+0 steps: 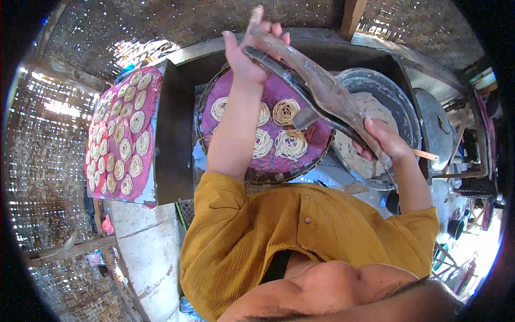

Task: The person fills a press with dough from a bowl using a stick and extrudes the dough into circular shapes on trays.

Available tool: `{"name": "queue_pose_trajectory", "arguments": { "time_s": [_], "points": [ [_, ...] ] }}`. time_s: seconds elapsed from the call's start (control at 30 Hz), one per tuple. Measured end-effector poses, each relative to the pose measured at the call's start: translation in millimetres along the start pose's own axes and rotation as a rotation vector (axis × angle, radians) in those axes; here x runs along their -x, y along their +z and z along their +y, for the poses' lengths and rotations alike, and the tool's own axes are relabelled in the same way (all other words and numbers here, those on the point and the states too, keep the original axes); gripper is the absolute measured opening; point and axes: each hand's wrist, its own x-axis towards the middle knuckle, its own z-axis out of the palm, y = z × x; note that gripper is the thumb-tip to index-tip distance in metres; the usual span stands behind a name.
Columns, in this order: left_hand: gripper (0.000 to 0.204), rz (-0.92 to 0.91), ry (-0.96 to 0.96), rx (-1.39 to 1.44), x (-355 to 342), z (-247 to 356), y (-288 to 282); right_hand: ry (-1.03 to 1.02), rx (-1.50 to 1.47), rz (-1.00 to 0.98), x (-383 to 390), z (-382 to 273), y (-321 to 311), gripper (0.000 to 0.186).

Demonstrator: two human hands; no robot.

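A long wooden press (pixel 322 88) with two lever arms is held across the middle of the view, slanting from the upper centre down to the right. Its upper end is gripped by the left hand (pixel 248 51), whose fingers are closed around the two arms where they meet. The lower end is gripped by the right hand (pixel 383 139), whose fingers are wrapped over the upper arm near its tip. The two hands are thus well apart, one at each end of the press, and both are clamped on it.

Below the press, a round tray (pixel 266 174) lined with a purple cloth is seen on the dark worktop (pixel 174 139). Several coiled noodle nests (pixel 291 144) lie on the cloth, set apart from one another. The middle of the press hangs over the right part of this tray; whether it touches the tray cannot be told.

To the right of the tray, under the right hand, a large grey metal basin (pixel 397 96) with pale dough (pixel 351 153) in it is seen. To the left of the worktop, a rectangular board (pixel 147 102) covered in pink cloth is filled with many rows of smaller nests. Woven bamboo walls (pixel 43 155) enclose the space. The person's mustard-yellow shirt (pixel 300 231) fills the lower part of the view.
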Motion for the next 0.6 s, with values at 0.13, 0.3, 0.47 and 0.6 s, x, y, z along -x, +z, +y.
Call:
{"name": "queue_pose_trajectory", "arguments": {
  "time_s": [0.13,0.3,0.47,0.6],
  "points": [
    [0.071,0.132,-0.037,0.145,0,-26,-22,0.075,0.114,0.057,-8,9,-20,0.055],
    [0.069,0.236,0.017,0.219,12,-38,-37,0.12,0.29,0.157,-20,18,-20,0.051],
    [0.064,0.285,0.019,0.216,26,-39,-16,0.159,0.284,0.211,7,3,-11,0.046],
    [0.062,0.263,0.066,0.194,13,-28,4,-0.01,0.463,0.219,11,-12,-20,0.041]
  ]
}}
